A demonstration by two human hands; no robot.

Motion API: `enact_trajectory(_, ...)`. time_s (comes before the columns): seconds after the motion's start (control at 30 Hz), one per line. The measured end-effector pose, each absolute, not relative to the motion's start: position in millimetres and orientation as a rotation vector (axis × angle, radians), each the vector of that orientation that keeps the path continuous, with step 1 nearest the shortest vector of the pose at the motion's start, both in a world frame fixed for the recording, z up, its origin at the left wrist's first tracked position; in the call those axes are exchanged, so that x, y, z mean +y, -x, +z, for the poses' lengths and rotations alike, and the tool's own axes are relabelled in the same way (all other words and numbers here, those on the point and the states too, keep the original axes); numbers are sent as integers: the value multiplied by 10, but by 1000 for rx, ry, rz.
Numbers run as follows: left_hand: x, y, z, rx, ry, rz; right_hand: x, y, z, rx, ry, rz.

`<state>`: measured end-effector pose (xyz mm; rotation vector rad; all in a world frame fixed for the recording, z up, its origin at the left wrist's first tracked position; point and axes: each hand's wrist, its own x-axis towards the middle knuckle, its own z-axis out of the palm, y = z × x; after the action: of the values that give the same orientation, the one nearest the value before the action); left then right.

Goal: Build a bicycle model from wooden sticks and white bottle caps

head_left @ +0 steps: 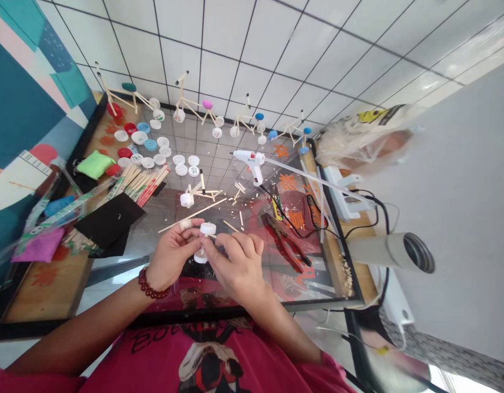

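Note:
Between my two hands is a pair of white bottle caps [208,228], one above the other, with short pale wooden stick pieces at them. My left hand [170,254], wearing a red bead bracelet and a wrap on one finger, grips the caps from the left. From the other side, the thumb and fingers of my right hand [237,265] pinch the joint between the caps, hiding most of it. Just beyond lies a partly built stick model [202,191] with a white cap wheel. A long thin stick [194,214] lies beside it.
A white glue gun [252,162] rests at centre back, its cord running right. Red-handled pliers [285,240] lie right of my hands. Loose caps [143,127], bundled sticks [132,180] and black card [110,221] are left. Several stick tricycles [186,101] line the wall.

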<state>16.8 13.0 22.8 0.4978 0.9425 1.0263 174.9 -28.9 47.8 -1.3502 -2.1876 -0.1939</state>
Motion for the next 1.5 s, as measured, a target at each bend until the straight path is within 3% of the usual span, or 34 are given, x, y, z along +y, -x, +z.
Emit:
enact_trajectory(0.27, 142, -140, 200, 1024, -572, 1063, -241, -1891, 417, -1883, 1400, -102)
enact_trajectory(0.47, 195, -76, 260, 1079, -530, 1132, -193, -2753, 392, -1275, 1552, -386)
enact_trajectory(0.57, 203, -38, 269, 1099, -559, 1130, -177, -2953, 366, -1447, 1653, -393)
enact_trajectory(0.73, 212, -2, 233, 1188, -714, 1021, -74, -2738, 174, -1965, 1703, 48)
enact_trajectory(0.87, 230, -1, 135, 1202, -830, 980, -1, -2584, 73, -2026, 1710, 218)
enact_trajectory(1.17, 196, -18, -44, 1310, -1237, 875, -13, -2503, 55, -2165, 1657, 269)
enact_trajectory(1.5, 233, 196, 177, 1406, -1955, 586, -93, -2582, 211, -2088, 1610, 241)
